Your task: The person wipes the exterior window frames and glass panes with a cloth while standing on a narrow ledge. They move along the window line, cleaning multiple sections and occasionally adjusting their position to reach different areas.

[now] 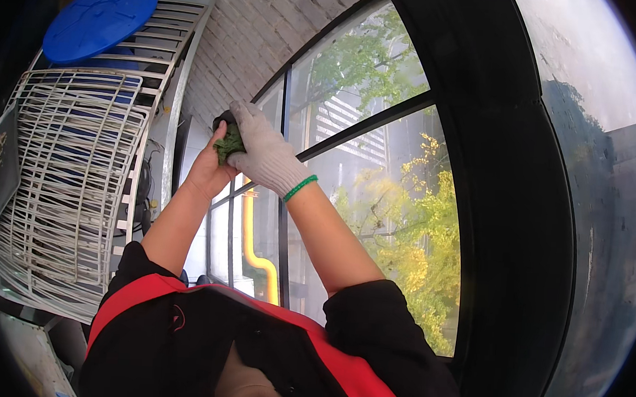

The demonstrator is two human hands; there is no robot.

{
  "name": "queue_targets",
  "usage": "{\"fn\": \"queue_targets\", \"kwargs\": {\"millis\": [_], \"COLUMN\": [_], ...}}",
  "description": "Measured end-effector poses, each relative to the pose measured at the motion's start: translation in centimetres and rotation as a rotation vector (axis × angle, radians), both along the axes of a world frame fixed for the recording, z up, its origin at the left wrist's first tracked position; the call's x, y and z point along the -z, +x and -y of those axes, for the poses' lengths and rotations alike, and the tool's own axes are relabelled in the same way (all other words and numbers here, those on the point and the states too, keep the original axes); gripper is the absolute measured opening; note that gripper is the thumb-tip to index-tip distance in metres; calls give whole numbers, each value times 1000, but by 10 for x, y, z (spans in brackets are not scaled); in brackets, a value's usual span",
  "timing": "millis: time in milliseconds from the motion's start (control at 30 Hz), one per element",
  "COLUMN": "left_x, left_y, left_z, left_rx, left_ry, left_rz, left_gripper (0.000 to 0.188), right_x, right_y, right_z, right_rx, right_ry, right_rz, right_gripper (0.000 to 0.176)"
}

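Both hands meet in front of me, close to the window. My left hand (212, 164), bare, holds a crumpled dark green thing (230, 141), with the thumb on its side; I cannot tell whether it is leaf or cloth. My right hand (266, 149) wears a whitish knitted glove with a green cuff edge and closes over the same thing from the right. Beyond the left thumb, a small black piece (224, 120) shows against the gloved fingers. Much of what is held stays hidden between the two palms.
Left of me, white wire racks (76, 181) are stacked on a slatted metal frame (168, 49), beside a dark flat tray (0, 165). A blue round lid (101, 20) lies on the slats. A brick wall (241, 32) and black-framed windows (378, 125) stand ahead and right.
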State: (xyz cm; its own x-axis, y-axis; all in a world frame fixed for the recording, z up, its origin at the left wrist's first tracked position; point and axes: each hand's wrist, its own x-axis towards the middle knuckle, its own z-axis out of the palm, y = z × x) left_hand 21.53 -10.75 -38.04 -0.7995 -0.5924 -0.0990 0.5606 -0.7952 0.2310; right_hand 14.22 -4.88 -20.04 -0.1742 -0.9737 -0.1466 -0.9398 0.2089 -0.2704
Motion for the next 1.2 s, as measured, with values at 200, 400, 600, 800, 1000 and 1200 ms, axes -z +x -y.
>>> {"fn": "queue_targets", "kwargs": {"millis": [200,400,600,800,1000,1200], "left_x": [-26,-35,-73,-133,-196,-284], "left_y": [-15,-54,-97,-138,-200,-262], "left_z": [5,0,3,39,69,84], "left_rx": [-53,7,-12,-194,-418,-688], "left_ry": [-22,-83,-113,-95,-231,-544], "left_rz": [240,289,280,103,-115,-101], "left_gripper": [41,39,45,35,36,38], "right_x": [-95,-226,-288,-287,-295,-306], "right_y": [-44,-75,-47,-65,-90,-121], "right_z": [-29,12,48,30,32,43], "right_rx": [-75,-339,-358,-237,-386,-584], "right_ry": [-1073,-1338,-682,-387,-405,-461], "right_rz": [-323,-1063,-1505,-1592,-1653,-1688], "right_gripper": [25,31,52,61,63,55]}}
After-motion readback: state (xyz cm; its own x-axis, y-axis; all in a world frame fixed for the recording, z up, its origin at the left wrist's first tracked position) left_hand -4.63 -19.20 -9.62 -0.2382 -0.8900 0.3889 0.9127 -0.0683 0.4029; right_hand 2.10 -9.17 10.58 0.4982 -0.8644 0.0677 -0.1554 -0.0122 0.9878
